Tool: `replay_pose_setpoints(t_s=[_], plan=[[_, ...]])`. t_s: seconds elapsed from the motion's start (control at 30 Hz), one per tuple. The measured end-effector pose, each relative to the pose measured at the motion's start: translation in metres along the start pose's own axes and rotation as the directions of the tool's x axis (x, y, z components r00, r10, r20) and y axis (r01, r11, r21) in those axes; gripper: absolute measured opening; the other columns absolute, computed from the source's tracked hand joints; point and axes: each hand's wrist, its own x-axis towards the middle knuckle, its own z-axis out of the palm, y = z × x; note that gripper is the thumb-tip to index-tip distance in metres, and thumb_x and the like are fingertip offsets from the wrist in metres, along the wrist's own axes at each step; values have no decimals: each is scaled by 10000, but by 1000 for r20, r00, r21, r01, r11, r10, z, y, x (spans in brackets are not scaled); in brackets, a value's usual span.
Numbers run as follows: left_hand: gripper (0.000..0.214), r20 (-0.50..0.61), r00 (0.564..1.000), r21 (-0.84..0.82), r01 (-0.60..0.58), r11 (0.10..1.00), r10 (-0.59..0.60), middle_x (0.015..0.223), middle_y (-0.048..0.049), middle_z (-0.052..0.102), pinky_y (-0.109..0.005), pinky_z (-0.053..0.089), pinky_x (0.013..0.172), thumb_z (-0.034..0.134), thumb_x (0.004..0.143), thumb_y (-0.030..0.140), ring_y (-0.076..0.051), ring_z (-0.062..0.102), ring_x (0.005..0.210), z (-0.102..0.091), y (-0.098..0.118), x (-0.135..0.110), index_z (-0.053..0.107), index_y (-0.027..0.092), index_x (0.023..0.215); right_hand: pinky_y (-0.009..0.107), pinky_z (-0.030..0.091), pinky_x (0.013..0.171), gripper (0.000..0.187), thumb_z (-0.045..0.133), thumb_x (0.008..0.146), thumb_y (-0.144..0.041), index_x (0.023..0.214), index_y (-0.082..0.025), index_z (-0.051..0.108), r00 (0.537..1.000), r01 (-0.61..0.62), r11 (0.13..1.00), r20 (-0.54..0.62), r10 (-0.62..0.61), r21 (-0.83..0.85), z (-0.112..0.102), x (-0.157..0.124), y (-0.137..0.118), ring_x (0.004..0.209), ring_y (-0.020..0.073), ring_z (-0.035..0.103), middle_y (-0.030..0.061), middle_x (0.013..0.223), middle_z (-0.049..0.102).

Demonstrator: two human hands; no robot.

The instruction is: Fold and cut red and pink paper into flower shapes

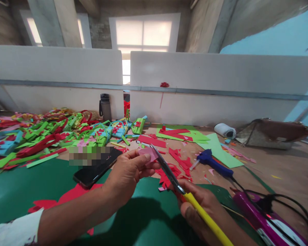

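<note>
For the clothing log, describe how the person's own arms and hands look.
The left arm wears a white sleeve with a few dark markings, ending on the forearm. The right arm is bare as far as it shows. The left hand and right hand wear no gloves.

The brown desk (pixel 261 162) carries a blue glue gun (pixel 217 166); left of the gun lie red scraps (pixel 179 160) and a colourful paper heap (pixel 53 133), behind it a pale green sheet (pixel 222 152), behind-right a handbag (pixel 274 135).
</note>
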Motion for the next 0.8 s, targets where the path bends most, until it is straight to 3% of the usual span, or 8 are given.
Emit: replay_pose_setpoints(t_s=[0.2, 0.6, 0.8], plan=[[41, -11, 1000, 0, 8, 1000, -8, 719, -35, 690, -199, 541, 573, 634, 767, 89, -142, 693, 648, 1, 2, -2, 625, 127, 779, 248, 139, 448, 630, 514, 676, -776, 887, -182, 534, 999, -10, 1000, -36, 10, 5, 3, -1, -4, 498, 88, 170, -79, 582, 271], [79, -8, 1000, -31, 11, 999, -11, 712, -40, 689, -237, 556, 601, 636, 751, 63, -176, 702, 679, -2, 0, 1, 593, 124, 726, 236, 162, 452, 631, 619, 597, -754, 862, -182, 589, 993, -45, 992, -103, 57, 115, 4, 1, 3, 497, 79, 202, -76, 561, 313], [70, 30, 998, 52, 61, 997, -63, 733, -45, 690, -200, 512, 533, 679, 754, 142, -116, 653, 581, -5, -3, 0, 647, 106, 805, 219, 271, 402, 451, 782, 599, -423, 926, -182, 584, 963, -44, 996, -269, 22, -74, -15, 14, -7, 445, 81, 331, -74, 529, 421]])
